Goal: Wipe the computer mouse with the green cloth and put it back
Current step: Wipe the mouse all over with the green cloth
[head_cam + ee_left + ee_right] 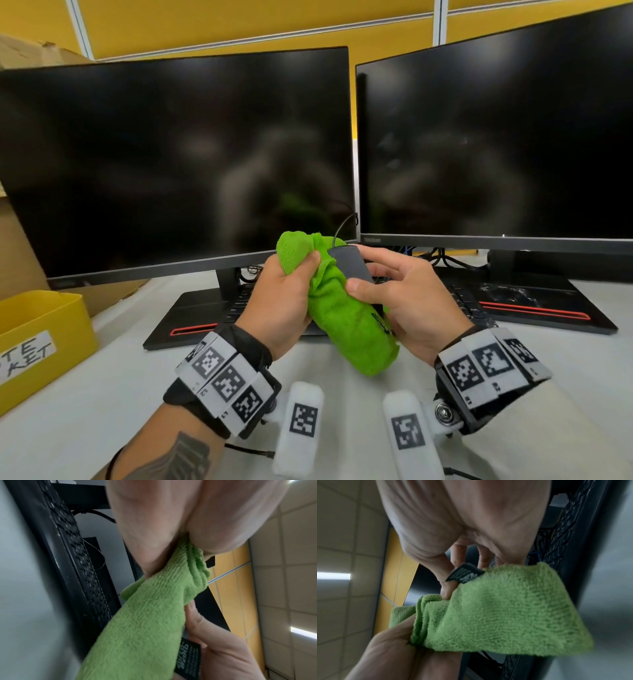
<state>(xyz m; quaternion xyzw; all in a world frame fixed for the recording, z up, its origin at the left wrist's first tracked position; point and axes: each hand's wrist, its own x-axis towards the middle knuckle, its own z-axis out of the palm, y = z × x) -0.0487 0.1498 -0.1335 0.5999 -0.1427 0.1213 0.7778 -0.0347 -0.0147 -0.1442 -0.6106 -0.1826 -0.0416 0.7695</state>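
A: Grip: left hand (286, 301) bunches the fuzzy green microfibre cloth (342, 322); right hand (404, 294) pinches the flat dark-grey corded computer mouse (352, 265), held above the black keyboard (236, 305).

B: Advice?

A: Judged: keep the mouse steady and draw the cloth along it, sides too. Mind the thin black cable (342, 226) above the keyboard; don't tug.
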